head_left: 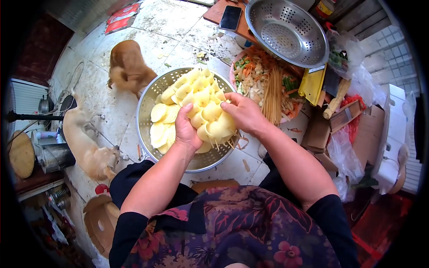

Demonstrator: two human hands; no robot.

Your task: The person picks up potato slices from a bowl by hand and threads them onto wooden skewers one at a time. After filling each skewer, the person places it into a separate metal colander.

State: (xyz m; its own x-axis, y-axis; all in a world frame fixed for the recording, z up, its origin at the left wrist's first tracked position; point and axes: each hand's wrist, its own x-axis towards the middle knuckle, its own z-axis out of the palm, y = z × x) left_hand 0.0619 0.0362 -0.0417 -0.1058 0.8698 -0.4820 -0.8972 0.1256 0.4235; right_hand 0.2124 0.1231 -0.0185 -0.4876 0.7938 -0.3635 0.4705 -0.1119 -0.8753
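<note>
Both hands are closed around a bundle of skewered potato slices [205, 105], pale yellow and folded in waves on thin sticks. My left hand [187, 127] grips it from the left and below. On the right side, my right hand [243, 114] wraps it with the thumb on top. Stick ends poke out at the bundle's lower right. Beneath is a perforated metal colander [149, 96], with loose flat potato slices [161, 129] lying in its left part. A bunch of bare bamboo skewers [272, 96] rests to the right of my right hand.
Cut vegetables [250, 73] lie under the skewers. A second colander [286, 33] and a phone [230, 18] sit on a stool at the back right. A brown dog [129, 62] and a pale dog [87, 138] are at left. Cardboard boxes [319, 129] stand at right.
</note>
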